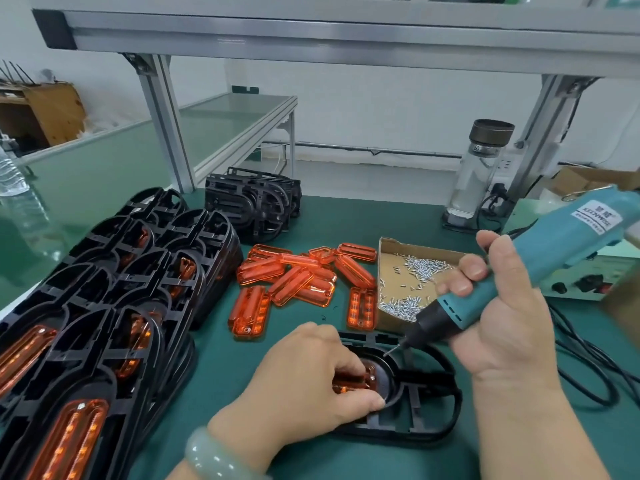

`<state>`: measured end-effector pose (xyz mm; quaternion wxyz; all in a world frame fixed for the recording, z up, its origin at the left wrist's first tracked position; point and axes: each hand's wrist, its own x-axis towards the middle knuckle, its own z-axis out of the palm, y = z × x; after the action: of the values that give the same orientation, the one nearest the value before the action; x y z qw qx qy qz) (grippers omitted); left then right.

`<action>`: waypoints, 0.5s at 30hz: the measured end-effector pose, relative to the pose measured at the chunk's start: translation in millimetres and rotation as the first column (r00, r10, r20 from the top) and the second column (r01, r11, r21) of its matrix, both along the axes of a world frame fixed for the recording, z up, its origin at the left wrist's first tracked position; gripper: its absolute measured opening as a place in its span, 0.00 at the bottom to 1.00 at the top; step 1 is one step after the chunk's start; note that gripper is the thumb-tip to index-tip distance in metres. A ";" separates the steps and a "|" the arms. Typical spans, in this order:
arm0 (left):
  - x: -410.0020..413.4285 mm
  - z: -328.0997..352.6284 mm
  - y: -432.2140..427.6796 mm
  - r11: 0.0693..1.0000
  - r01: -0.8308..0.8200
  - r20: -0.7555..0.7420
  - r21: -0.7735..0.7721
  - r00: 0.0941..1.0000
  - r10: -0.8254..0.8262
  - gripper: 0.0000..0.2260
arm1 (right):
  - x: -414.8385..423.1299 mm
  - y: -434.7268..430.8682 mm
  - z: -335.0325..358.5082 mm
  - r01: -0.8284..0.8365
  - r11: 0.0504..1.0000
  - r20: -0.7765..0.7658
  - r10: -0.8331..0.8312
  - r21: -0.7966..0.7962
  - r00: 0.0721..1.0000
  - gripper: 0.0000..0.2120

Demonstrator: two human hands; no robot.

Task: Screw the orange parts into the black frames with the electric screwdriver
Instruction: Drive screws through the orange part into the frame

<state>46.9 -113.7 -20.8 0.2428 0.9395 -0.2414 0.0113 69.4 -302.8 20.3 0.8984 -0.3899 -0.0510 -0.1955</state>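
We see an orange part point(351, 379) seated in the oval opening of a black frame point(436, 403). The frame lies flat on the green tabletop point(242, 362), near the bottom centre. The left hand point(304, 386) covers most of the part, with fingers and thumb curled over it to pin it in the frame. The right hand point(498, 306) is wrapped around a teal screwdriver point(526, 271) held at a slant. Its bit hovers just above the frame's far rim, close to the left fingertips and not touching the part.

We judge the main risk to be the bit slipping. Because it comes in tilted, it could skid off a screw head, scar the clear orange plastic, or nick the fingers point(346, 356) close by. A tilted drive could also cross-thread the screw or crack the part. If the left hand loosens, the part could shift out of line with its hole. We cannot tell whether a screw sits on the bit.

The part lies under the left hand, below and to the left of the right hand. Further out, a box of screws point(408, 271) sits just behind the right hand. Loose orange parts point(301, 278) lie behind the left hand, and stacks of frames point(104, 306) stand at the left.
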 end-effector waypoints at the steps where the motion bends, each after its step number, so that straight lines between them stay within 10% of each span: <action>1: -0.1 0.3 -0.9 1.000 0.009 -0.012 0.002 1.000 -0.009 0.26 | 0.0 -1.5 1.3 0.015 1.000 -0.005 -0.015 0.017 1.000 0.09; 15: -12.6 12.8 -9.0 0.989 -0.025 -0.006 0.147 1.000 0.026 0.25 | 1.2 -11.4 2.7 0.069 0.993 -0.051 -0.064 0.100 0.997 0.10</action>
<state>34.3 -122.7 -7.9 0.1739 0.9578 -0.2286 -0.0069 70.5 -314.3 23.0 0.9111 -0.3496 -0.0064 -0.2182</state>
